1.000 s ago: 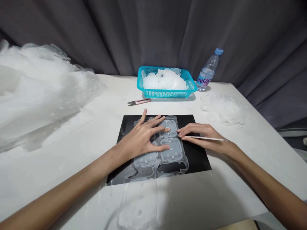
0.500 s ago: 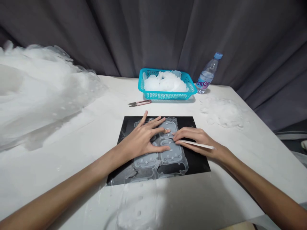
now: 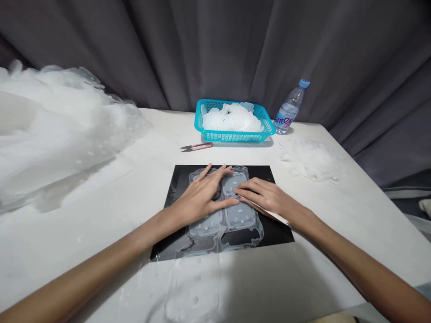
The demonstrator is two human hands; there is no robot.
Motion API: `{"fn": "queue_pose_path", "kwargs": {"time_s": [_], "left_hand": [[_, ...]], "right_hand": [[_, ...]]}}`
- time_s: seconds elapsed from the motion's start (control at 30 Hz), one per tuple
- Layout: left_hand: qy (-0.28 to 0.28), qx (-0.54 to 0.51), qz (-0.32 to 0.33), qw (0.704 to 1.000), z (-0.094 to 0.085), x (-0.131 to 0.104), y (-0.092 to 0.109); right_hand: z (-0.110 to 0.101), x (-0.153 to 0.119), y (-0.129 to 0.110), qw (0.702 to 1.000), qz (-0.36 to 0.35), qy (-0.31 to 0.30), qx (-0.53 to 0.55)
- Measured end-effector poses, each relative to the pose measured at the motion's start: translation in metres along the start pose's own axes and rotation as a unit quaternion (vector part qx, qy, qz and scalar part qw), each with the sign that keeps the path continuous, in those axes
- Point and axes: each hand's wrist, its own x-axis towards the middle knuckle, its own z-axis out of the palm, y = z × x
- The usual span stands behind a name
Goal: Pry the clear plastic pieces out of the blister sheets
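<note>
A translucent moulded sheet (image 3: 240, 217) with rounded rectangular panels lies on a black mat (image 3: 278, 233), its near end running off onto the white table. My left hand (image 3: 198, 197) rests on it with fingers spread, thumb pointing right between two panels. My right hand (image 3: 269, 195) grips a slim white pen-like tool (image 3: 279, 218), mostly covered by the hand. Its tip is near the seam between the two right-hand panels, beside my left thumb; the fingers hide whether it touches. Below those panels is a cut-out opening in the sheet.
Behind the mat lie thread snips (image 3: 197, 146) and a turquoise basket (image 3: 235, 136) of white translucent pieces. A water bottle (image 3: 289, 110) stands right of the basket. White scraps (image 3: 311, 159) lie at right; a large heap of translucent sheets (image 3: 63, 130) fills the left.
My right hand has shifted slightly left and turned more palm-down, with the white tool now lower and more hidden. My left index finger has drawn back from the upper right panel.
</note>
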Motion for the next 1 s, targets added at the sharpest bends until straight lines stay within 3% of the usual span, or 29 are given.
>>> {"fn": "queue_pose_path", "kwargs": {"time_s": [0.13,0.33,0.43,0.77,0.9,1.0], "left_hand": [[-0.024,-0.008,-0.036,0.999,0.001,0.001,0.0],[-0.059,0.003,-0.081,0.995,0.002,0.0,-0.002],[-0.051,0.002,-0.077,0.996,0.002,0.0,-0.004],[0.027,0.02,-0.015,0.999,-0.01,0.0,-0.002],[0.034,0.038,-0.013,0.999,-0.009,0.002,-0.003],[0.031,0.038,-0.021,0.999,-0.009,0.003,-0.003]], "right_hand": [[0.0,0.005,0.0,0.992,0.073,0.033,0.094],[0.003,0.014,0.003,0.943,0.225,0.091,0.226],[-0.001,0.015,0.002,0.94,0.223,0.07,0.25],[-0.013,-0.003,-0.006,0.973,0.108,-0.008,0.202],[-0.021,-0.004,-0.008,0.96,0.15,0.015,0.235],[-0.023,-0.006,-0.005,0.966,0.166,0.059,0.188]]}}
